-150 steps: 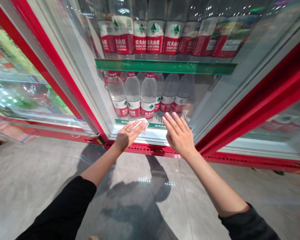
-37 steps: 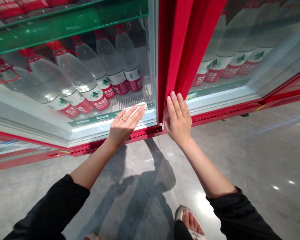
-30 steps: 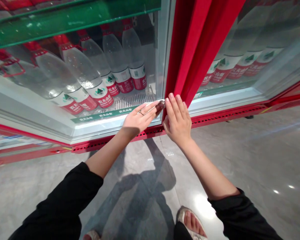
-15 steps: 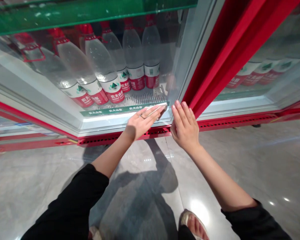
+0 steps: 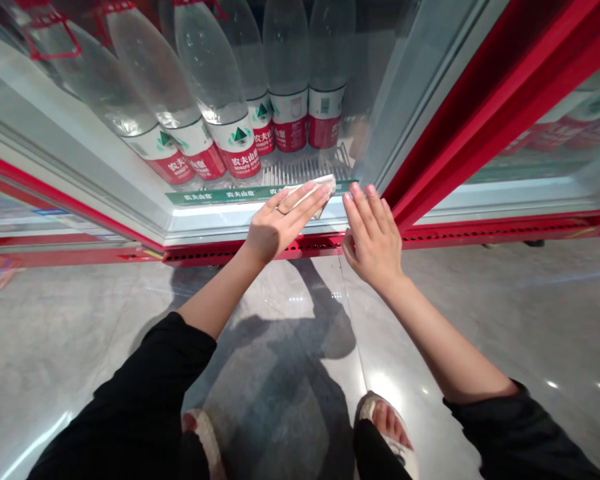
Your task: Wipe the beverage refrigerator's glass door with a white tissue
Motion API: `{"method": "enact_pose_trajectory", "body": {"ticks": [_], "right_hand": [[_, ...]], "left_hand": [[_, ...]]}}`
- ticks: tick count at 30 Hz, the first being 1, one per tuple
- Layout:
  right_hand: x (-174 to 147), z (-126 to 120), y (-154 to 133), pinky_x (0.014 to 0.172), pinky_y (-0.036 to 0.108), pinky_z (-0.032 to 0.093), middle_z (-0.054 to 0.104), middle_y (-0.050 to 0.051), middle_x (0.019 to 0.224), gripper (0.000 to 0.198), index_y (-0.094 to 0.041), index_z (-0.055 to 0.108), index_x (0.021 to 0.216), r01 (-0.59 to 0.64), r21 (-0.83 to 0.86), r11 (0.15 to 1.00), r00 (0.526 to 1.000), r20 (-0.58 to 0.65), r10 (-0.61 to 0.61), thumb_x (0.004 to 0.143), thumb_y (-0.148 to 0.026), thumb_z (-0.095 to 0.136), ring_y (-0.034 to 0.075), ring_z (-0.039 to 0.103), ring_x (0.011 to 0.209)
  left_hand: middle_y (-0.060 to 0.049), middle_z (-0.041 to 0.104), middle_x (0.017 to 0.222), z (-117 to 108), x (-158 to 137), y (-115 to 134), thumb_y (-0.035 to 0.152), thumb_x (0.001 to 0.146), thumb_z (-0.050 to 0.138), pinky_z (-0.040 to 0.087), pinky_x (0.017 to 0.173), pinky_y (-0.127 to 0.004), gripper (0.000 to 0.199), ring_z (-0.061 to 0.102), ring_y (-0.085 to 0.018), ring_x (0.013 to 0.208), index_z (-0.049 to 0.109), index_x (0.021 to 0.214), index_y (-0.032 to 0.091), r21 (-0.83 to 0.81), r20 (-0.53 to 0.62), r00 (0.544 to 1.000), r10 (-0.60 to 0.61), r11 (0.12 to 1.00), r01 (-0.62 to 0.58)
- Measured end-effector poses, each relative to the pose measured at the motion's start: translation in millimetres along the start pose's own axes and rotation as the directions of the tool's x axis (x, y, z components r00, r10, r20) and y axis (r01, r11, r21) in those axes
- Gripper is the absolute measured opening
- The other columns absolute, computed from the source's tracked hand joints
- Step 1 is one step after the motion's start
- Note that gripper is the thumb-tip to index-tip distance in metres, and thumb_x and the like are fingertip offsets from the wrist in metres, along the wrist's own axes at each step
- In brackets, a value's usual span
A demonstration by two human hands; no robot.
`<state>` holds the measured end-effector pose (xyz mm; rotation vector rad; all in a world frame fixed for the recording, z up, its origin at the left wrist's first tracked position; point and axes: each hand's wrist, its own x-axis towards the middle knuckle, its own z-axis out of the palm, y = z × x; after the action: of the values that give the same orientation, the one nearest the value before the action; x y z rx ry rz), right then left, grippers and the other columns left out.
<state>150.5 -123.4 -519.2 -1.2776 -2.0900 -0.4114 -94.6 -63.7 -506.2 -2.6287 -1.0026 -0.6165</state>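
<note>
My left hand (image 5: pixel 275 223), with a ring on one finger, presses a folded white tissue (image 5: pixel 325 181) flat against the lower part of the glass door (image 5: pixel 375 100). The tissue's edge shows past the fingertips; the rest lies hidden under the fingers. Close by on the right, my right hand (image 5: pixel 375 237) has its fingers stretched out, the tips by the door's lower right corner. It holds nothing that I can see. Behind the glass stand several large water bottles (image 5: pixel 240 150) with red and white labels, and a green label strip (image 5: pixel 213 195) runs along the shelf front.
A red upright frame (image 5: pixel 460 127) separates this cooler from another one at the right. Beneath the door runs a red perforated base (image 5: pixel 220 251). My feet in open-toed shoes (image 5: pixel 387 427) stand on the grey polished floor (image 5: pixel 490 320).
The view has tipped down and come closer, so the bottles look larger. My left hand keeps the tissue on the glass, with more of it showing; my right hand stays beside it.
</note>
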Motion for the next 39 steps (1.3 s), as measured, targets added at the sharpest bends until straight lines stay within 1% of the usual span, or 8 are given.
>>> {"method": "enact_pose_trajectory", "body": {"ticks": [3, 7, 12, 17, 24, 29, 33, 39], "right_hand": [[7.7, 3.5, -10.4, 0.137, 0.057, 0.033, 0.042, 0.005, 0.177, 0.08, -0.028, 0.023, 0.176, 0.0, 0.036, 0.999, 0.999, 0.051, -0.002, 0.101, -0.01, 0.042, 0.026, 0.032, 0.167], [15.3, 3.2, -13.6, 0.139, 0.056, 0.03, 0.04, 0.003, 0.178, 0.081, -0.028, 0.021, 0.176, -0.008, 0.064, 0.998, 0.999, 0.054, 0.005, 0.1, -0.008, 0.042, 0.025, 0.029, 0.169], [16.6, 9.6, -7.4, 0.138, 0.055, 0.032, 0.04, 0.004, 0.178, 0.084, -0.027, 0.017, 0.177, 0.001, 0.057, 0.998, 1.0, -0.011, 0.0, 0.099, -0.006, 0.042, 0.024, 0.028, 0.169], [17.1, 19.6, -9.5, 0.136, 0.053, 0.035, 0.04, 0.006, 0.177, 0.085, -0.025, 0.016, 0.177, 0.032, 0.042, 0.999, 0.999, -0.018, -0.031, 0.099, -0.007, 0.044, 0.023, 0.031, 0.167], [11.6, 13.8, -9.6, 0.136, 0.05, 0.037, 0.042, 0.007, 0.176, 0.082, -0.023, 0.018, 0.176, 0.072, -0.009, 0.997, 0.997, -0.011, -0.072, 0.1, -0.008, 0.045, 0.024, 0.034, 0.166], [8.7, 15.2, -11.3, 0.135, 0.052, 0.037, 0.043, 0.009, 0.175, 0.079, -0.021, 0.023, 0.175, 0.075, -0.002, 0.997, 0.997, 0.006, -0.075, 0.101, -0.007, 0.045, 0.024, 0.033, 0.166], [13.9, 19.8, -19.9, 0.134, 0.056, 0.038, 0.045, 0.01, 0.174, 0.074, -0.022, 0.033, 0.172, 0.047, 0.012, 0.999, 0.998, 0.046, -0.047, 0.1, -0.008, 0.044, 0.026, 0.036, 0.166], [11.7, 8.4, -19.1, 0.133, 0.056, 0.041, 0.05, 0.009, 0.171, 0.07, -0.022, 0.041, 0.169, 0.038, 0.015, 0.999, 0.997, 0.062, -0.039, 0.1, -0.008, 0.044, 0.027, 0.04, 0.163]], "left_hand": [[0.001, 0.046, 0.173, -13.7, 7.0, -8.5, 0.016, 0.116, 0.025, 0.037, 0.136, -0.049, 0.059, 0.035, -0.019, 0.164, 0.029, 0.173, 0.028, -0.005, 0.026, 1.0, 0.003, 1.0, -0.003], [-0.005, 0.05, 0.17, -27.3, -9.3, -30.4, 0.018, 0.116, 0.035, 0.031, 0.138, -0.049, 0.054, 0.04, -0.023, 0.162, 0.04, 0.169, 0.025, 0.062, -0.08, 0.996, -0.043, 0.997, 0.048], [-0.006, 0.059, 0.161, -8.5, -20.3, -27.8, 0.014, 0.113, 0.042, 0.035, 0.137, -0.046, 0.053, 0.049, -0.022, 0.157, 0.05, 0.164, 0.028, 0.161, -0.253, 0.965, -0.063, 0.981, 0.106], [-0.004, 0.063, 0.158, 0.8, -10.9, -14.1, 0.012, 0.112, 0.042, 0.046, 0.129, -0.037, 0.059, 0.052, -0.017, 0.153, 0.041, 0.168, 0.031, 0.144, -0.137, 0.991, 0.013, 0.99, 0.006], [-0.001, 0.069, 0.152, -30.0, -52.2, -59.6, 0.016, 0.111, 0.049, 0.038, 0.133, -0.031, 0.069, 0.061, -0.015, 0.145, 0.026, 0.174, 0.034, 0.285, -0.115, 0.973, 0.203, 0.944, -0.163], [-0.002, 0.065, 0.156, -19.6, -49.9, -48.2, 0.015, 0.112, 0.045, 0.04, 0.133, -0.038, 0.068, 0.059, -0.019, 0.148, 0.027, 0.174, 0.036, 0.246, -0.148, 0.986, 0.077, 0.968, -0.038], [-0.001, 0.062, 0.16, -7.5, -37.6, -31.5, 0.013, 0.113, 0.037, 0.047, 0.129, -0.037, 0.06, 0.057, -0.019, 0.151, 0.039, 0.17, 0.032, 0.154, -0.026, 0.998, 0.063, 0.986, -0.058], [0.005, 0.068, 0.154, -27.5, -73.8, -67.3, 0.014, 0.111, 0.052, 0.039, 0.13, -0.024, 0.061, 0.06, -0.012, 0.147, 0.044, 0.166, 0.04, 0.119, -0.014, 0.991, 0.136, 0.984, -0.133]]}}
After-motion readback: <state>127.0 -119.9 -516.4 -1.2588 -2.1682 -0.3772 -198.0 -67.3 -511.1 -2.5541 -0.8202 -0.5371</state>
